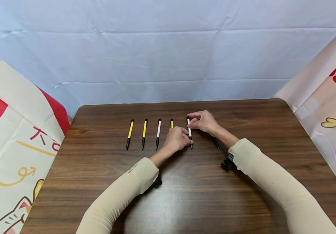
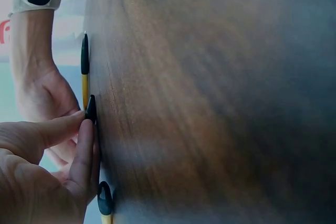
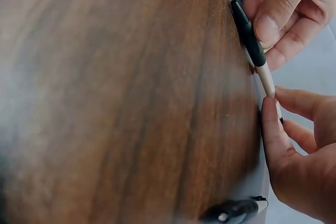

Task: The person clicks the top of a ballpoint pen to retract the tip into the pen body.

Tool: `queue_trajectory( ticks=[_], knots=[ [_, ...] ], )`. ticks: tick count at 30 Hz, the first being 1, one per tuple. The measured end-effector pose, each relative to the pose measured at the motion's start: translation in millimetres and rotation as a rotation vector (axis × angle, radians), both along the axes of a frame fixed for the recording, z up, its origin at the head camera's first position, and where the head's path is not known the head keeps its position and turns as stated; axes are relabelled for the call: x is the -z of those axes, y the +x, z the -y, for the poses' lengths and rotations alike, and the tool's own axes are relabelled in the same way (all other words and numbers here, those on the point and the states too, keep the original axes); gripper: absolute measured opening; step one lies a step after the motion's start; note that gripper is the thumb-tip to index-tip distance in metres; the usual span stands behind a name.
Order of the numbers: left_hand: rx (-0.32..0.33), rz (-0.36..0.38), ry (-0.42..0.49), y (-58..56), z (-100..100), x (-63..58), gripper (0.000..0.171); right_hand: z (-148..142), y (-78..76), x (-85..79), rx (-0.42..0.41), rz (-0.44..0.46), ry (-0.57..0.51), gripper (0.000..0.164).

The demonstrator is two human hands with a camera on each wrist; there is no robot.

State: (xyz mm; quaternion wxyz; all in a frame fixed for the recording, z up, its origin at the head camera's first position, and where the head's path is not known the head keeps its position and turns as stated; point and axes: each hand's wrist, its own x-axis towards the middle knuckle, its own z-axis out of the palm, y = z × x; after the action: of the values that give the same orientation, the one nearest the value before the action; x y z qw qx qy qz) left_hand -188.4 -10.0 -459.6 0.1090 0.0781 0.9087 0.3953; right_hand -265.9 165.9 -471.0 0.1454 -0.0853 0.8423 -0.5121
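Observation:
Both hands hold one white pen with black ends, lying lengthwise away from the person on the wooden table. My left hand pinches its black lower section near the tip; in the left wrist view, thumb and fingers close on that black end. Higher up, my right hand pinches the white barrel between thumb and finger. A yellow pen lies partly hidden behind the left hand. Under the right wrist, another pen shows mainly its black tip end.
To the left, a white pen and two yellow pens, one nearer and one outermost, lie spaced in a row. The brown table ends at a pale cloth backdrop. Printed cloths hang at both sides.

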Motion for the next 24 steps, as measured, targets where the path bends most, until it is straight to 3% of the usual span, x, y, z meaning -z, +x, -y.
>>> queue_trajectory(
  ticks=[10,24],
  knots=[
    [-0.002,0.004,-0.002,-0.7,0.1,0.6,0.022,1.9,1.7,-6.6,-0.029,-0.035,0.124,0.051],
    [-0.008,0.004,-0.018,-1.0,-0.2,0.9,0.027,0.0,1.6,-7.1,-0.045,-0.051,0.144,0.05]
  ],
)
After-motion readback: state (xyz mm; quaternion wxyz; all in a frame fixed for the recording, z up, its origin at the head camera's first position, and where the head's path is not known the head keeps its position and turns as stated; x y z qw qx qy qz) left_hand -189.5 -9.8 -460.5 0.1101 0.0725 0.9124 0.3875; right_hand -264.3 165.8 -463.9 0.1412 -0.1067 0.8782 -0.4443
